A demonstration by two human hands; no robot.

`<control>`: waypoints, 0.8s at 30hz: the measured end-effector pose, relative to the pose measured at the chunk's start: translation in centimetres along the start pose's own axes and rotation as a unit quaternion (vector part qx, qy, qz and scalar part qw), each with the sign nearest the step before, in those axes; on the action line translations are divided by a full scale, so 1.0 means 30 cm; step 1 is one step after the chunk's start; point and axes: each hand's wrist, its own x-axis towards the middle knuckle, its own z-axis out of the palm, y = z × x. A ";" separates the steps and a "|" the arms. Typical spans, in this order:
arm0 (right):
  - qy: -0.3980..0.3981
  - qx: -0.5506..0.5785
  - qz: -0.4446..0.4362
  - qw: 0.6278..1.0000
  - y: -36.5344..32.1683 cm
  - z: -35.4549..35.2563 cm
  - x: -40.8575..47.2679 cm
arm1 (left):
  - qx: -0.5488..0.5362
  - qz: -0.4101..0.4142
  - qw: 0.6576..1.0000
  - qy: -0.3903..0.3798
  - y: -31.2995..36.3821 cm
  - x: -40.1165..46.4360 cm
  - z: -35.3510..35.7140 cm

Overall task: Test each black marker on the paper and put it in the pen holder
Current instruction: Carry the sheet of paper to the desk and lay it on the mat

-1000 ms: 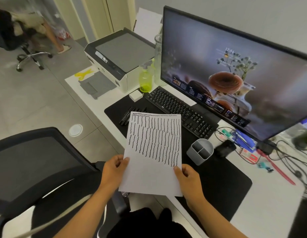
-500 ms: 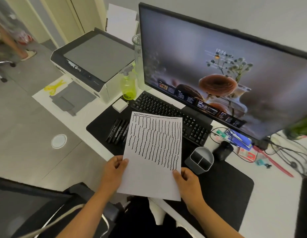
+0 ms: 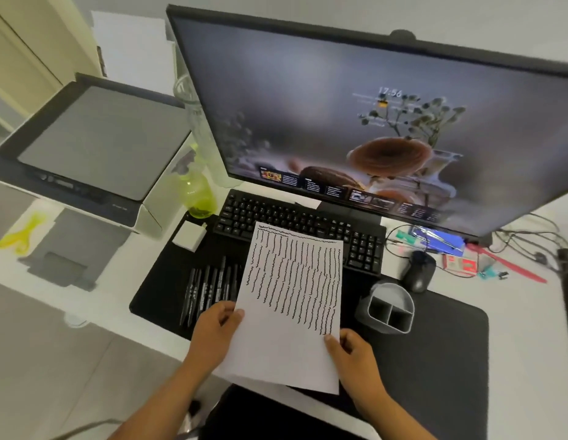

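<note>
Fingers of both hands pinch the paper (image 3: pixel 292 306) at its lower side edges: my left hand (image 3: pixel 212 335) has its thumb laid on top of the sheet's left edge with the other fingers curled underneath, and my right hand (image 3: pixel 355 357) has its thumb on the right edge, the rest tucked below. Both forearms come up from the bottom of the frame, slanting inward toward the sheet. I hold the paper in the lower middle of the frame, tilted over the black desk mat (image 3: pixel 435 360), its upper half covered with wavy black test lines, its lower part blank.

Just left of the sheet, the black markers (image 3: pixel 209 287) lie side by side on the mat; my left hand and the sheet's edge cover their near ends. Right of the sheet stands the grey pen holder (image 3: pixel 387 309), divided into compartments with nothing visible inside.

Behind the paper, its top edge hides part of the keyboard (image 3: pixel 295 223). A black mouse (image 3: pixel 417 271) sits just beyond the holder. The monitor (image 3: pixel 371 115) fills the upper right of the frame. At the upper left sits a printer (image 3: pixel 95 144), with a yellow-green spray bottle (image 3: pixel 195 192) and a small white box (image 3: pixel 189 236) between it and the keyboard. Cables and small clutter lie at the right, under the monitor's edge.
</note>
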 end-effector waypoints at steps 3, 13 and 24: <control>-0.002 0.014 0.000 1.000 0.006 -0.006 -0.014 | 0.027 -0.001 1.000 -0.015 0.006 0.009 -0.005; -0.008 0.004 0.017 1.000 0.084 -0.049 -0.053 | 0.108 -0.012 0.992 -0.068 -0.041 -0.003 0.050; 0.035 -0.021 0.078 0.996 0.181 0.020 -0.063 | 0.190 0.015 0.972 -0.135 -0.148 0.056 0.065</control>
